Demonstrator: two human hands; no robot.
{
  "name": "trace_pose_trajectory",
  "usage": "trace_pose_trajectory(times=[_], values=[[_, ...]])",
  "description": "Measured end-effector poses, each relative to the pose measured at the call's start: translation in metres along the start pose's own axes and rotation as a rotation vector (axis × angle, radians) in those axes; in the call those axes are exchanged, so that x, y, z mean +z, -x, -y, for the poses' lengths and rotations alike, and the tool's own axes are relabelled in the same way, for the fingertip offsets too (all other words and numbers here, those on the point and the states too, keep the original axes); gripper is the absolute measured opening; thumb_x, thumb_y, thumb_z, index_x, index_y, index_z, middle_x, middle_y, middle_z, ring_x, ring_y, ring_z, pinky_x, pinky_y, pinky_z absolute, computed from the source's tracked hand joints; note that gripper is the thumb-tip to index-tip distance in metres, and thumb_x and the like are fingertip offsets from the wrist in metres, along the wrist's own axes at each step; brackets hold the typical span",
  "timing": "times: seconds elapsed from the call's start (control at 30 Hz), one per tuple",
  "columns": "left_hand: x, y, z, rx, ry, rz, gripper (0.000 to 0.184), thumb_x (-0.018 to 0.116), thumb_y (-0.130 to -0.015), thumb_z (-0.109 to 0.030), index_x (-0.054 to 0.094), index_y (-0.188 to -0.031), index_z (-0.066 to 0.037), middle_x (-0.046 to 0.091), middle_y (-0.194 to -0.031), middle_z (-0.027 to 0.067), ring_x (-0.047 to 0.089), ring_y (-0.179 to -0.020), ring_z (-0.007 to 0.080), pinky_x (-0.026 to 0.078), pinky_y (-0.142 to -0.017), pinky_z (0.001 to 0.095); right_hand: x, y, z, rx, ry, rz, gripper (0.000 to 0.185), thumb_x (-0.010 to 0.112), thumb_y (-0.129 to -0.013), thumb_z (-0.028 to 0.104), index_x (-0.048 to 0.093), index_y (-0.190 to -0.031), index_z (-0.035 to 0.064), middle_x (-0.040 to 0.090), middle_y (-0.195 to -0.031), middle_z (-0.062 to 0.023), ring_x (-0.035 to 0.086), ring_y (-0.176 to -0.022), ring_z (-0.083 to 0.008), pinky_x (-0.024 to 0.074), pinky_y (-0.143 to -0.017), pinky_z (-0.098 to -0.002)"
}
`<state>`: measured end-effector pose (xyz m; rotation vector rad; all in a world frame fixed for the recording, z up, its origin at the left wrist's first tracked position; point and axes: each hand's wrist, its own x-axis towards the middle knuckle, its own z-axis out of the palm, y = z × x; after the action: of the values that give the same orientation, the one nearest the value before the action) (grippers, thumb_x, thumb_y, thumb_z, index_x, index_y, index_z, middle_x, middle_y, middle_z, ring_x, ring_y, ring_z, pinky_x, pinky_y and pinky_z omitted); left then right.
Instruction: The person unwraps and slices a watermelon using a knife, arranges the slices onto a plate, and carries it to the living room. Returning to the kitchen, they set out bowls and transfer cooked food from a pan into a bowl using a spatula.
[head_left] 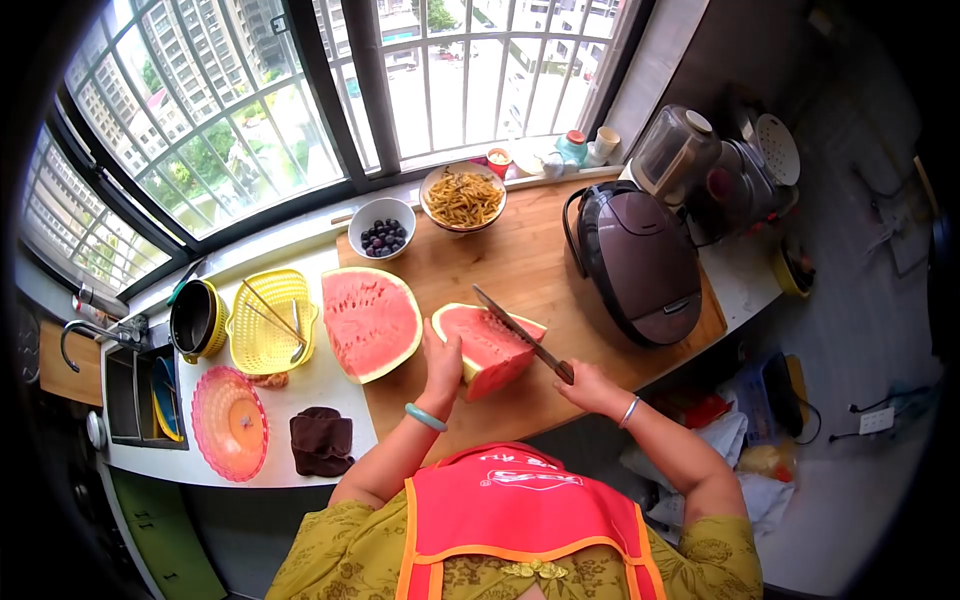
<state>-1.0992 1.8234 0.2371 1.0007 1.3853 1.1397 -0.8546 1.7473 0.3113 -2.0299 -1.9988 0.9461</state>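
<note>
My right hand [593, 389] is closed round the dark handle of a knife [520, 332], whose blade lies over a smaller watermelon piece [480, 345]. Against the left side of that piece rests my left hand [442, 362], its fingers pointing away from me; whether they are spread is hard to make out. A larger cut watermelon piece [370, 322] lies to the left, red flesh facing up. Both pieces are on a wooden board [540, 225].
Behind the melon stand a bowl of dark fruit [384, 229] and a bowl of brown strips [463, 199]. A rice cooker [640, 260] is at the right. Left are a yellow basket [265, 325], a pink basin [230, 424], a dark cloth [321, 441] and a sink [130, 395].
</note>
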Motion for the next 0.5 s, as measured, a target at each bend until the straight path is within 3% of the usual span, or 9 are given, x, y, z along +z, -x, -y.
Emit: trace_pose_trajectory(times=[0.1, 0.17, 0.27, 0.5], values=[[0.005, -0.013, -0.002, -0.070, 0.082, -0.007, 0.066, 0.046, -0.078, -0.016, 0.017, -0.132, 0.010, 0.025, -0.134, 0.0281, 0.022, -0.127, 0.0358, 0.018, -0.105, 0.0366, -0.015, -0.017, 0.010, 0.046, -0.059, 0.158, 0.026, 0.061, -0.076, 0.023, 0.048, -0.082, 0.0008, 0.054, -0.062, -0.0142, 0.056, -0.056, -0.0280, 0.0466, -0.056, -0.0388], [0.006, -0.014, -0.013, -0.114, 0.092, -0.034, 0.064, 0.044, -0.078, -0.015, 0.018, -0.132, 0.010, 0.025, -0.134, 0.0274, 0.023, -0.127, 0.0351, 0.019, -0.105, 0.0358, -0.027, -0.023, 0.025, 0.278, -0.232, 0.331, 0.018, 0.059, -0.075, 0.015, 0.046, -0.079, 0.0021, 0.049, -0.056, -0.0103, 0.051, -0.044, -0.0205, 0.0435, -0.042, -0.0346], [0.002, -0.012, -0.015, -0.152, 0.218, -0.013, 0.062, 0.043, -0.078, -0.013, 0.019, -0.132, 0.009, 0.026, -0.134, 0.0259, 0.024, -0.126, 0.0338, 0.020, -0.104, 0.0347, -0.014, -0.033, 0.017, 0.263, -0.232, 0.314, 0.013, 0.056, -0.075, 0.011, 0.045, -0.078, 0.0029, 0.049, -0.055, -0.0092, 0.047, -0.038, -0.0169, 0.0386, -0.034, -0.0310], [0.003, -0.006, -0.014, -0.136, 0.146, -0.014, 0.062, 0.042, -0.079, -0.012, 0.019, -0.133, 0.006, 0.025, -0.136, 0.0227, 0.025, -0.126, 0.0305, 0.020, -0.104, 0.0327, 0.020, -0.040, -0.008, 0.283, -0.258, 0.241, 0.012, 0.055, -0.072, 0.008, 0.045, -0.076, 0.0033, 0.049, -0.054, -0.0095, 0.049, -0.038, -0.0186, 0.0390, -0.034, -0.0321]])
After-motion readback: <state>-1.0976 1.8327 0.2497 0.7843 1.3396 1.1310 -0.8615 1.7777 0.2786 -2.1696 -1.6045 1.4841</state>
